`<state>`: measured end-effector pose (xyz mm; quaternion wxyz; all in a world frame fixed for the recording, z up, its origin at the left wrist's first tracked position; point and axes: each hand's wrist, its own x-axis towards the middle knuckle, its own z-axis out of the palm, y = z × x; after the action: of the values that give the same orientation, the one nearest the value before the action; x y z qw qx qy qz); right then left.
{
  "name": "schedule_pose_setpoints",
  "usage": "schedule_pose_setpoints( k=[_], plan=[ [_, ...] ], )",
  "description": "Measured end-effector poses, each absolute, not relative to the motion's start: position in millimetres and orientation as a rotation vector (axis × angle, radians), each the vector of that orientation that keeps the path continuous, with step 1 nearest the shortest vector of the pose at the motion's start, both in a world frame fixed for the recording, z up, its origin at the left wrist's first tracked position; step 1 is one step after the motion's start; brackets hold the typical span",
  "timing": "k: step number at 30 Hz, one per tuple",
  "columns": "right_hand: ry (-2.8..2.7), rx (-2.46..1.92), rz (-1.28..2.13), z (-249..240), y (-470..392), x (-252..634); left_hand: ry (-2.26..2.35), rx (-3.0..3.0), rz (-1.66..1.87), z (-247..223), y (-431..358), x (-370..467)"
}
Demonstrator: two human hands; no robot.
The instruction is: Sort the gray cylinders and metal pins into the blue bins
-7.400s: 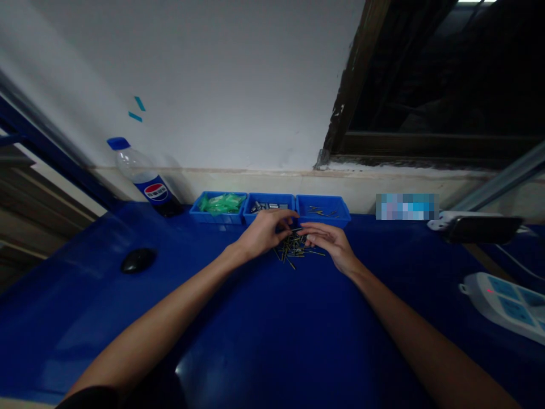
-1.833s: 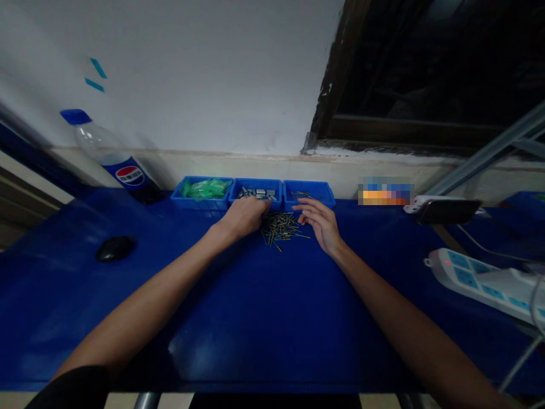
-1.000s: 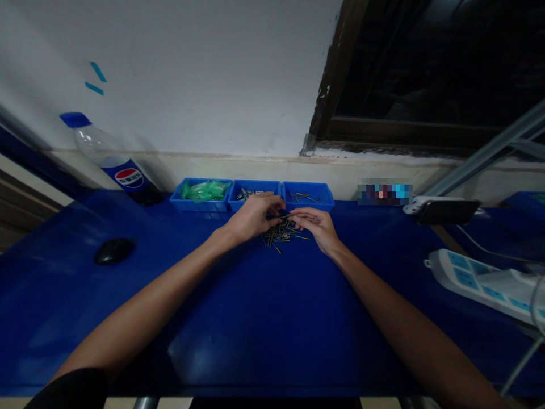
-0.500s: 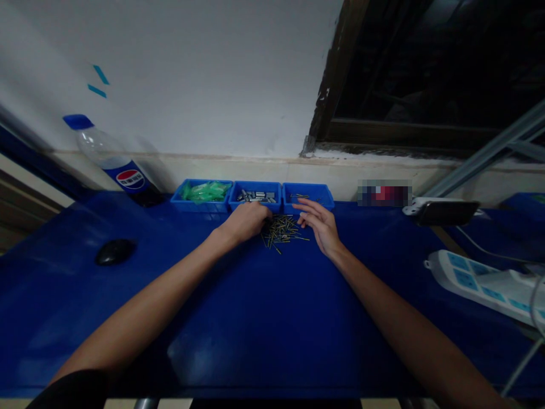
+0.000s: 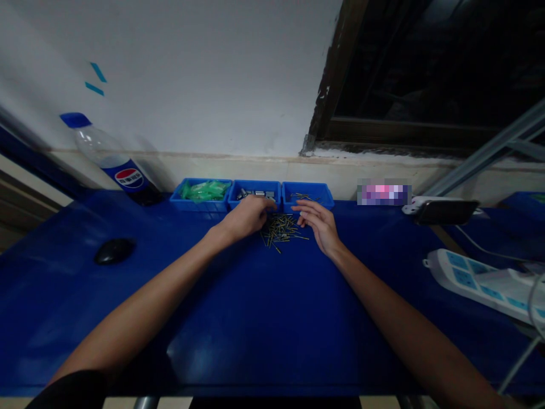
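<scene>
A loose pile of thin metal pins [image 5: 281, 228] lies on the blue table. At the pile's left side, my left hand [image 5: 251, 216] is closed, its fingertips bent in front of the middle blue bin [image 5: 237, 187]; what they hold, if anything, is too small to tell. My right hand [image 5: 320, 226] stays at the pile's right edge with its fingers apart, before the right blue bin [image 5: 327, 199], which has a few thin pins in it. Short silvery metal pieces fill part of the middle bin. Green plastic packaging [image 5: 205, 191] sits in the left blue bin [image 5: 176, 200].
A cola bottle [image 5: 128, 177] stands at the back left, with a black mouse [image 5: 114, 251] nearer. Towards the right are a blurred-out object [image 5: 384, 193], a phone [image 5: 449, 212] on a white stand and a white power strip [image 5: 481, 284] with cables.
My left hand has risen slightly, its fingers now reaching a little further over the front of the middle bin. My right hand has hardly moved.
</scene>
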<state>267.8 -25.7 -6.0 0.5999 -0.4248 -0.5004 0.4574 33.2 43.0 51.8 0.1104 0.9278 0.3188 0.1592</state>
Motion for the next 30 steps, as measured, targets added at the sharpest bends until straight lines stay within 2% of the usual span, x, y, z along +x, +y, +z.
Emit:
schedule_pose_setpoints(
  k=[11,17,24,30],
  plan=[
    [-1.246,-0.994,1.059,-6,-25,266,0.799,2.421,0.868,56,33,41],
    [-1.331,-0.964,1.152,0,-28,264,0.712,2.346,0.923,53,31,44],
    [-1.297,-0.976,1.138,-6,-26,266,0.700,2.351,0.855,53,30,45],
    [-1.098,-1.000,0.984,-9,-24,268,0.868,2.729,0.450,61,41,30]
  ],
)
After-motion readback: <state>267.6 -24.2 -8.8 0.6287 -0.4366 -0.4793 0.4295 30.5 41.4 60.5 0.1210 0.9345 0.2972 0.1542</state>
